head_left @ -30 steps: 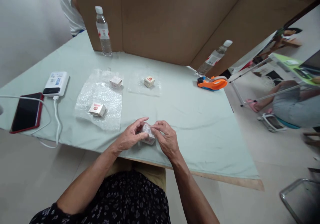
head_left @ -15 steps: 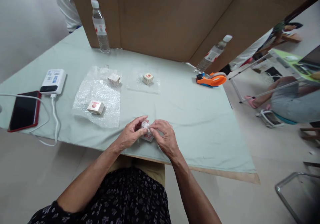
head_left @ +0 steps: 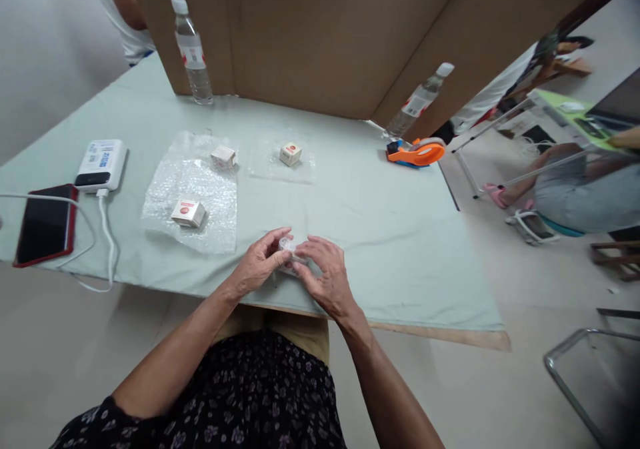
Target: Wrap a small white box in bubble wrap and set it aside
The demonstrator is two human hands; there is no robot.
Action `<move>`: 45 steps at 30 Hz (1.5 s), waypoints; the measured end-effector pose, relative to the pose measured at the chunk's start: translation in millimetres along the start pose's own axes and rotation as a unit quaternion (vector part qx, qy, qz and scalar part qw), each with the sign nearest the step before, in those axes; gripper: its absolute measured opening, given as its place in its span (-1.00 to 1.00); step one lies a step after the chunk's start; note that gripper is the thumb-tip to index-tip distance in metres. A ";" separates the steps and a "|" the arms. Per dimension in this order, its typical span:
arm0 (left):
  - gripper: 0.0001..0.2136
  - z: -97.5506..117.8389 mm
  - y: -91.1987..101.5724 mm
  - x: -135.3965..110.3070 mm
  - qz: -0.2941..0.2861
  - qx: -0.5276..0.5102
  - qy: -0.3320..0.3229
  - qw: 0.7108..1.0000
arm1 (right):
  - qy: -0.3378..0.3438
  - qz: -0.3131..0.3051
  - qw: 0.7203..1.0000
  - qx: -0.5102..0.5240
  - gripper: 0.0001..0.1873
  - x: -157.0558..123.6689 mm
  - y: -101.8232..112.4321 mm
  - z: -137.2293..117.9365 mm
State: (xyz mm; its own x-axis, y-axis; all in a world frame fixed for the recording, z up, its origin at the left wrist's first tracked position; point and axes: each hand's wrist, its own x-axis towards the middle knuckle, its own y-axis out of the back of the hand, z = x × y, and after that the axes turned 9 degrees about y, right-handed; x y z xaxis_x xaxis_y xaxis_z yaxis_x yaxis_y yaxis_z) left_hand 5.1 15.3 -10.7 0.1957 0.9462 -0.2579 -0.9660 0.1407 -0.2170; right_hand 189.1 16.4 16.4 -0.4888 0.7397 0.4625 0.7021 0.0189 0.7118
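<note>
Near the table's front edge, a small box in clear bubble wrap (head_left: pixel 286 243) lies between my two hands, mostly covered by fingers. My left hand (head_left: pixel 259 262) holds its left side, with the thumb across the near face. From the right, my right hand (head_left: pixel 325 272) grips it, fingers over the top and thumb low against the side. Farther left, a white and red box (head_left: pixel 188 213) rests on a sheet of bubble wrap (head_left: pixel 215 225), and a second small box (head_left: pixel 223 157) stands at that sheet's far edge. Another box (head_left: pixel 291 153) sits on a smaller bubble-wrap piece (head_left: pixel 265 167).
An orange and blue tape dispenser (head_left: pixel 417 153) is at the right, near a water bottle (head_left: pixel 417 105). Another bottle (head_left: pixel 193 59) stands before the cardboard screen (head_left: pixel 310 42). At left are a power bank (head_left: pixel 103 162), cable and red-edged phone (head_left: pixel 46 225). Other people sit nearby.
My right fingers have spread farther over the top of the wrapped box, hiding its red print. The wrap's end now sticks up between my hands. The view has shifted slightly.
</note>
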 end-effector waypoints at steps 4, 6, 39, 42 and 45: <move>-0.47 0.3 -0.5 -0.6 -0.004 0.006 -0.001 1.000 | 0.009 -0.014 1.000 -0.005 -0.73 -2.7 7.0 4.2; -0.47 -0.6 -0.2 -0.5 0.000 0.011 -0.005 1.000 | -0.004 -0.032 0.999 0.006 -0.60 -2.6 10.4 9.9; -0.45 1.6 0.0 2.9 0.044 0.081 0.004 0.996 | -0.085 -0.013 0.977 0.197 -0.72 20.4 -1.1 40.7; -0.43 0.9 -0.6 2.5 0.048 0.074 0.004 0.996 | -0.098 0.013 0.974 0.203 -0.76 15.0 3.0 39.0; -0.43 1.0 -1.4 1.9 0.049 0.072 0.007 0.996 | -0.104 0.003 0.974 0.200 -0.80 13.4 4.5 37.0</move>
State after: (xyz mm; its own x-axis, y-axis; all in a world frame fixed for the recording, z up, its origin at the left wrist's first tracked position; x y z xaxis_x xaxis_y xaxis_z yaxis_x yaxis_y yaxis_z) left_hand 6.6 17.2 -9.9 0.0999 0.9532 -0.2853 -0.9947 0.0886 -0.0521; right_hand 204.8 51.3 6.2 -0.3977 0.8602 0.3193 0.8709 0.2444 0.4264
